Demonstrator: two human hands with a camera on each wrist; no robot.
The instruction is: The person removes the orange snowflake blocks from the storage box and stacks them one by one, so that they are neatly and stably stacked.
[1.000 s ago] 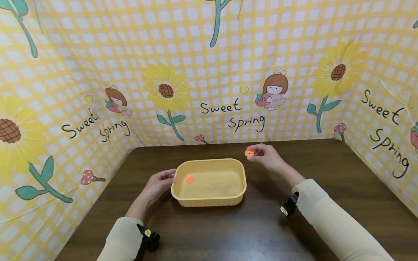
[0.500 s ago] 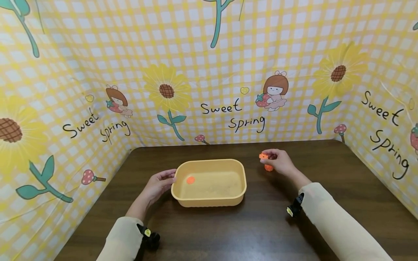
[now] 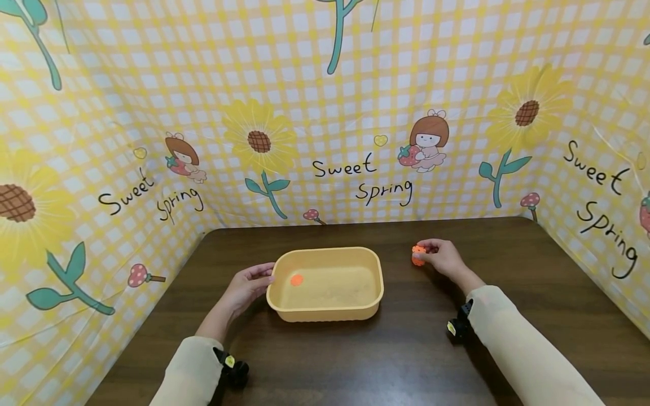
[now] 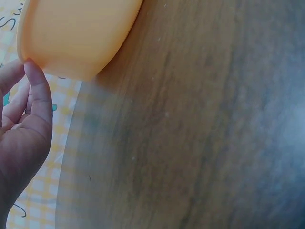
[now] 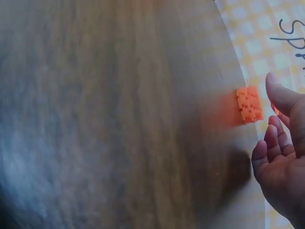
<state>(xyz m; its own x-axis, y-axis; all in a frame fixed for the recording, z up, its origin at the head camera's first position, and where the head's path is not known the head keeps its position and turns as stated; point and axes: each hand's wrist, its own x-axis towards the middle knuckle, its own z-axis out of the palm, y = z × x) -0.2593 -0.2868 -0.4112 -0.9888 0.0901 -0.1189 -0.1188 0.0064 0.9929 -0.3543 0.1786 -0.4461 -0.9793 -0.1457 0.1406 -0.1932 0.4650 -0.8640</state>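
Now your right hand (image 3: pixel 443 256) rested on the table (image 3: pixel 508 282) right of the tub (image 3: pixel 325 310), fingertips pinching the orange piece (image 3: pixel 418 255); your left hand (image 3: pixel 247 285), fingers relaxed, touched the tub's left wall.

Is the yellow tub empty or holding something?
Not empty: the yellow tub holds one small orange piece on its floor near the left wall.

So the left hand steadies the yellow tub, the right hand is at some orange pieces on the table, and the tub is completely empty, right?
Not quite. The tub is not empty: the head view shows one small orange piece lying inside near its left end. The rest holds: the left hand touches the tub's left end, and the right hand is at the orange pieces on the table.
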